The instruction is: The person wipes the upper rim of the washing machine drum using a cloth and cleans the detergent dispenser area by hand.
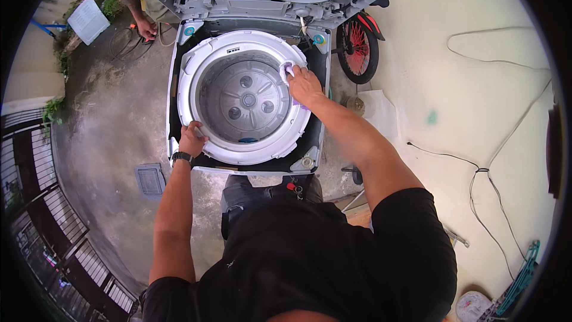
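Note:
In front of me stands a top-loading washing machine with its top panel tipped up at the back, baring the grey tub rim (250, 154) and the metal drum (229, 86) inside. My right hand (305, 86) is closed on a white and purple cloth (286, 70), pressed against the rim at the upper right. A purple edge of the cloth shows below that hand. At the lower left, my left hand (192, 139) grips the tub rim, its fingers bent over the edge. A dark watch is on that wrist.
Another person's hand (146, 27) holds a thin cable at the upper left. A bicycle wheel (357, 50) with red spokes stands right of the machine. The raised top panel (256, 7) spans the back. A grey plastic grille (149, 180) lies on the concrete; cables hang along the right wall.

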